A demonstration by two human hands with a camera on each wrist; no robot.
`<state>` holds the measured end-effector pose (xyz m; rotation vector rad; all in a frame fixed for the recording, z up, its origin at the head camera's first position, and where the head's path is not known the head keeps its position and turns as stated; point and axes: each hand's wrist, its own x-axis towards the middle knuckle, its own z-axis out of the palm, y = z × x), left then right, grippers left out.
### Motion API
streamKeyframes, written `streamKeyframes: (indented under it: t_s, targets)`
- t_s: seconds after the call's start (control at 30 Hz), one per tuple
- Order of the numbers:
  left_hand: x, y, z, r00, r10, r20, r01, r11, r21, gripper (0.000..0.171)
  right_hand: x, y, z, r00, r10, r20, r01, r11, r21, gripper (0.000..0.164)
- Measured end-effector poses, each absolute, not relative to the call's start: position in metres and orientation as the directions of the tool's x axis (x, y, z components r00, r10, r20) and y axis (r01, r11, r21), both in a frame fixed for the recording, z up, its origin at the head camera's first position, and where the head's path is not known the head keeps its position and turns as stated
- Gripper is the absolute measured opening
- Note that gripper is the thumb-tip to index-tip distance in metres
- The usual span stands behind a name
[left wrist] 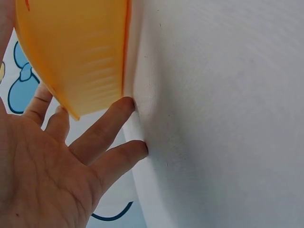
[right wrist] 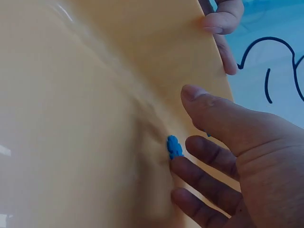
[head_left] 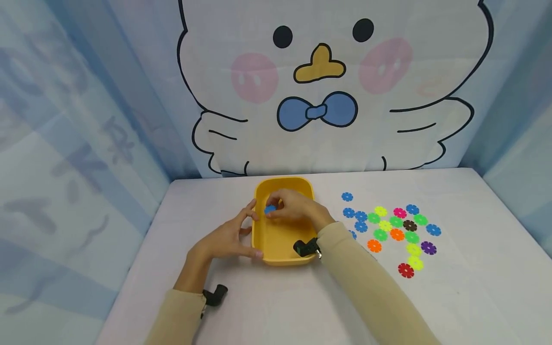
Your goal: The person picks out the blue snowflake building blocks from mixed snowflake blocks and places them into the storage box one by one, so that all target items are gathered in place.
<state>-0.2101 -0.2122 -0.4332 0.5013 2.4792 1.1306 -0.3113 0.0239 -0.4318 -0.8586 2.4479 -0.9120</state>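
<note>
In the head view my left hand (head_left: 228, 237) lies spread along the left side of a yellow tray (head_left: 284, 261). Its thumb touches the near left corner, and a fingertip reaches the left rim. The left wrist view has the left hand (left wrist: 52, 161) beside the tray's outer wall (left wrist: 80, 61), fingers apart. My right hand (head_left: 295, 208) is inside the tray, by a blue notched disc (head_left: 270, 209). In the right wrist view that blue disc (right wrist: 174, 146) sits by the fingertips, while the right hand (right wrist: 256, 152) has its thumb apart. Another blue bit shows under the thumb, mostly hidden.
Several notched discs in blue, green, yellow and other colours lie right of the tray, with a red disc (head_left: 406, 270) nearest and a purple disc (head_left: 429, 247) toward the right. Small black cameras are worn on both wrists. A printed curtain (head_left: 319, 148) hangs behind the white table (head_left: 267, 306).
</note>
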Motion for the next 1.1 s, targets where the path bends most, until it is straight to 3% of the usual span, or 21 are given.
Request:
streamKeyframes:
  t_s: [0.4, 0.7, 1.1]
  targets:
    - [-0.212, -0.21, -0.432, -0.867, 0.46, -0.193, 0.165, 0.629, 0.76, 0.081, -0.315, 0.025, -0.438, -0.727, -0.678, -0.106, -0.464, 0.599, -0.653, 0.038]
    - [-0.21, -0.211, -0.433, -0.869, 0.456, -0.193, 0.159, 0.626, 0.764, 0.079, -0.313, 0.022, -0.441, -0.755, -0.635, -0.167, -0.424, 0.665, -0.615, 0.039]
    - [-0.211, -0.212, -0.433, -0.87, 0.451, -0.198, 0.153, 0.629, 0.762, 0.078, -0.319, 0.021, -0.446, -0.714, -0.687, -0.137, -0.509, 0.643, -0.572, 0.033]
